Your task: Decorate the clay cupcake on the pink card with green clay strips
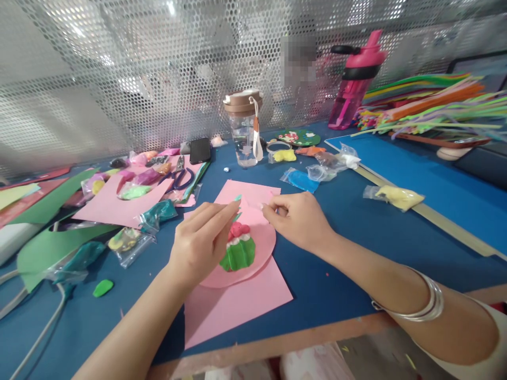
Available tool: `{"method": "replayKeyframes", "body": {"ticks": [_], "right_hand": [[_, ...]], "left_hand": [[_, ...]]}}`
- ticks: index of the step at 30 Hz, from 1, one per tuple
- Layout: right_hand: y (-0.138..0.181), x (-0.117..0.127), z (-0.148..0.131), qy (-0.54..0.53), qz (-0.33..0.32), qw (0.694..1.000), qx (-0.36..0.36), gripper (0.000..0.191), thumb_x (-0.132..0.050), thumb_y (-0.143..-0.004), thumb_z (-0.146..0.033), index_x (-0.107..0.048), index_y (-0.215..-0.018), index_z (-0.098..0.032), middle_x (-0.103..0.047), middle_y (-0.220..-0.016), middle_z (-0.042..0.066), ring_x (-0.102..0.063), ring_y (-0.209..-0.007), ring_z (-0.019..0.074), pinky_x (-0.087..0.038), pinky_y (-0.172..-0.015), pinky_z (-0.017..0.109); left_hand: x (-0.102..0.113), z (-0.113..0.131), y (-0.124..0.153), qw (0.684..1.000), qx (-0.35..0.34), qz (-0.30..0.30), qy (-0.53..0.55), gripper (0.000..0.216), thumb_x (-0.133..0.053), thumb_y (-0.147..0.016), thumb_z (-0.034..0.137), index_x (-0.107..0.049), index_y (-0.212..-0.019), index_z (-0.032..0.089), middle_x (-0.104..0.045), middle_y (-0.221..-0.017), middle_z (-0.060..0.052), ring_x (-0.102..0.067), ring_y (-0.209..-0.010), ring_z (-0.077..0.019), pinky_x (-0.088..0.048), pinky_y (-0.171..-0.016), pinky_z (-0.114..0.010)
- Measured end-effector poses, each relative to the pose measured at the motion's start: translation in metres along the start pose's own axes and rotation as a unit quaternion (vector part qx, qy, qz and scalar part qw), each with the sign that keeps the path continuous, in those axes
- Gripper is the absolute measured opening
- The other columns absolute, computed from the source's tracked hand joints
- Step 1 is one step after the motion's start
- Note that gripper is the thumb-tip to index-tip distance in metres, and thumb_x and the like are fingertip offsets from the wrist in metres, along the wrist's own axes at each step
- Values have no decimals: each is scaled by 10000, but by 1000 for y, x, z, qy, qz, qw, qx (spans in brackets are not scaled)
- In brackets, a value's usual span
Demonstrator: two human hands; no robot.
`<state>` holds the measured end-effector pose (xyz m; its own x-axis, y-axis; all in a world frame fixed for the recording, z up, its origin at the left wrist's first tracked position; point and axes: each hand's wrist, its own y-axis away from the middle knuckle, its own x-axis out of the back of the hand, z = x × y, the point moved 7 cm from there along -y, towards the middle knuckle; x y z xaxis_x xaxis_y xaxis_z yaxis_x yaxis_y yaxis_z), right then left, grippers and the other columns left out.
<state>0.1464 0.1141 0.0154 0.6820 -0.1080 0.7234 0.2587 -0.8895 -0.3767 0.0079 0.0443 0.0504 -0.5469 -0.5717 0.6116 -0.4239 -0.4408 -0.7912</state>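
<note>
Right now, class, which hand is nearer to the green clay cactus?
Left. The left hand, holding a teal tool, overlaps the cactus on its left; the right hand is apart, farther up and right, at the rim of the pink disc.

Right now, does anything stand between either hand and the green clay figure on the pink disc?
Nothing visible. The left hand, pinching a teal tool, sits right against the clay figure; only bare pink disc separates the right hand from it.
</note>
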Motion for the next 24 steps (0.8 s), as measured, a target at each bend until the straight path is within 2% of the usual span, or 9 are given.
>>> {"method": "replayKeyframes", "body": {"ticks": [5,7,11,14,19,22,24], "right_hand": [[0,-4,3,88,-26,996,-20,291,-490,-732,-296,-547,-479,-163,-460,-463,-3,-356,-459,101,-194,-481,257],[0,-5,3,94,-38,995,-21,269,-492,-729,-296,-595,-515,-169,-530,-498,11,-419,-484,117,-208,-487,257],[0,-7,3,97,-52,993,-28,254,-495,-732,-303,-654,-578,-177,-620,-575,33,-512,-539,146,-236,-498,256],[0,-7,4,110,-58,992,-35,258,-488,-736,-314,-671,-605,-187,-643,-597,41,-544,-560,164,-240,-500,260],[0,-10,3,146,-77,986,-35,264,-477,-732,-314,-641,-569,-185,-659,-617,49,-568,-579,179,-224,-498,268],[0,-11,2,161,-84,983,-30,282,-466,-736,-324,-598,-532,-180,-639,-586,48,-561,-566,178,-210,-490,269],[1,-12,1,170,-92,981,-25,290,-460,-740,-332,-578,-524,-178,-624,-571,46,-558,-562,179,-202,-484,269]], "left_hand": [[2,7,-4,999,-25,7,21,71,-616,-773,97,-627,-811,156,-667,-668,-12,-607,-606,-102,-496,-590,-209],[3,10,-4,999,-35,6,17,97,-594,-788,93,-626,-862,147,-652,-638,-13,-595,-585,-101,-490,-573,-214],[1,9,-3,999,-35,3,-8,231,-524,-801,25,-604,-983,143,-682,-778,-44,-624,-689,-114,-511,-659,-234],[0,8,-3,999,-30,0,-10,208,-548,-789,28,-612,-943,151,-687,-807,-39,-634,-721,-112,-514,-685,-225],[2,12,-4,999,-43,2,18,98,-659,-729,79,-605,-772,149,-648,-650,7,-589,-597,-86,-488,-590,-194],[-2,13,-1,999,-52,-14,7,104,-645,-749,102,-612,-839,143,-624,-610,9,-568,-570,-91,-477,-557,-200],[-6,12,0,998,-49,-32,6,171,-598,-778,82,-603,-941,133,-647,-680,-18,-588,-627,-111,-495,-600,-224]]}}
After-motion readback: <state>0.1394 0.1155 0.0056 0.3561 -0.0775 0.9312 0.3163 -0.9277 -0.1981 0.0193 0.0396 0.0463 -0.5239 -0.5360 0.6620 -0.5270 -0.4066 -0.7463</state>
